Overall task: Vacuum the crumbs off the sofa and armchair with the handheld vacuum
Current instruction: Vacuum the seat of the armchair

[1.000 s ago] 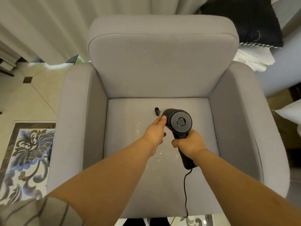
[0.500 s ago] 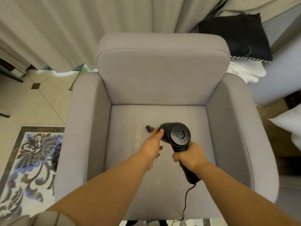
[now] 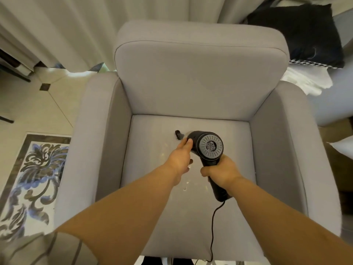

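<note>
A grey armchair (image 3: 200, 79) fills the middle of the view. Over its seat cushion I hold a black handheld vacuum (image 3: 209, 148) with a round vented rear. My right hand (image 3: 221, 172) is shut around its handle. My left hand (image 3: 180, 159) rests against the left side of the vacuum's body, fingers on it. The narrow nozzle (image 3: 178, 134) points away toward the back of the seat and sits low over the cushion. Small pale crumbs (image 3: 185, 187) lie on the seat below my hands. A black cord (image 3: 213, 226) trails from the handle toward the seat's front edge.
Pale curtains (image 3: 76, 29) hang behind the chair. At the right stands a sofa (image 3: 336, 100) with a black cushion (image 3: 298, 33) and white cloth (image 3: 305, 83). A patterned rug (image 3: 32, 178) lies on the tiled floor to the left.
The vacuum and both hands shifted slightly across the seat, first nearer, then back toward the backrest. My view has swayed. Both grips are unchanged.
</note>
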Tool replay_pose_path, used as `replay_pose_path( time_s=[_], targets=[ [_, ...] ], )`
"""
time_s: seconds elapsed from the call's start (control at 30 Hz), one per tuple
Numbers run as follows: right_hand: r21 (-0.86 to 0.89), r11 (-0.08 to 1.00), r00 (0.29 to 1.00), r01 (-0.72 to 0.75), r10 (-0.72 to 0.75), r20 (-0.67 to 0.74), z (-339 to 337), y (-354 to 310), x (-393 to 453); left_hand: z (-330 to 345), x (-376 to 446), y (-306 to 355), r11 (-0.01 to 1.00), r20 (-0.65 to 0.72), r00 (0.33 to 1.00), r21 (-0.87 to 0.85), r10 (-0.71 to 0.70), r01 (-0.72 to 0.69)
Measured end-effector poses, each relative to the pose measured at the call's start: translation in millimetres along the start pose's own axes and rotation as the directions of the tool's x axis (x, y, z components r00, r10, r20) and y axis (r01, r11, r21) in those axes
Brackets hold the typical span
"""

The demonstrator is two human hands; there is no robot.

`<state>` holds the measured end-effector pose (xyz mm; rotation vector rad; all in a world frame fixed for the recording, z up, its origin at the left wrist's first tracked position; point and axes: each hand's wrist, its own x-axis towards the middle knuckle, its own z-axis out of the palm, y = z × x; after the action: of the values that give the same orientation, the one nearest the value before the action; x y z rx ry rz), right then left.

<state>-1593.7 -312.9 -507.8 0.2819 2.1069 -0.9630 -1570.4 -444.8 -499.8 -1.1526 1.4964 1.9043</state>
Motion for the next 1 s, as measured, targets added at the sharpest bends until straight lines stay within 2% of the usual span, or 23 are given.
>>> replay_pose_path(
  time_s=[0.3, 1.0],
  targets=[
    [-0.069, 0.998, 0.998, 0.013, -0.009, 0.069, 24.0, 6.0, -24.3, -28.3, -27.1, -30.7, 1.000, -0.035, 0.999, -0.012, -0.018, 0.017],
    [-0.040, 0.999, 0.999, -0.016, 0.018, 0.042, 77.4, 86.2, -110.5, -45.1, -94.7, -129.7, 1.000, 0.016, 0.999, 0.001, -0.029, 0.029]
  ],
)
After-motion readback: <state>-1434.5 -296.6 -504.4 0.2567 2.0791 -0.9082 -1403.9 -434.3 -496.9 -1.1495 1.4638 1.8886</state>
